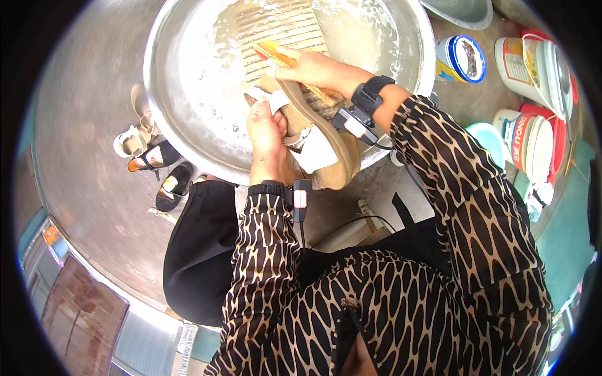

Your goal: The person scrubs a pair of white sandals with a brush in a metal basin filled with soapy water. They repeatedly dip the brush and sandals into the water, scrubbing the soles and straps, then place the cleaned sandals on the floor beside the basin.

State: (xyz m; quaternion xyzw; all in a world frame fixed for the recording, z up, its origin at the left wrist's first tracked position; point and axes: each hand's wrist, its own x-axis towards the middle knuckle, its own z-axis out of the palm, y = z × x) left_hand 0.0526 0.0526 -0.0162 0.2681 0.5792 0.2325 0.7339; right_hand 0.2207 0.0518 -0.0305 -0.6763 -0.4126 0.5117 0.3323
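Observation:
My left hand (pixel 267 131) grips a wedge sandal (pixel 317 150) by its white strap near the heel. The sandal lies tilted over a wooden washboard (pixel 282 23), its white toe strap towards me. My right hand (pixel 308 69) holds a yellow-orange brush (pixel 277 52) against the far end of the sandal; the bristles are mostly hidden. Under both hands is a large round metal basin (pixel 162 117) with sudsy water. The washboard slants from the water towards the near rim, its lower part partly covered by the sandal.
Left of the basin, a pale sandal (pixel 130 142) and black shoes (pixel 174 187) stand on the floor. To the right are a blue-rimmed tub (pixel 447 58), white buckets (pixel 522 141) and a turquoise basin (pixel 487 141). Another metal basin (pixel 465 11) is at the top. Cables hang from the wrist devices.

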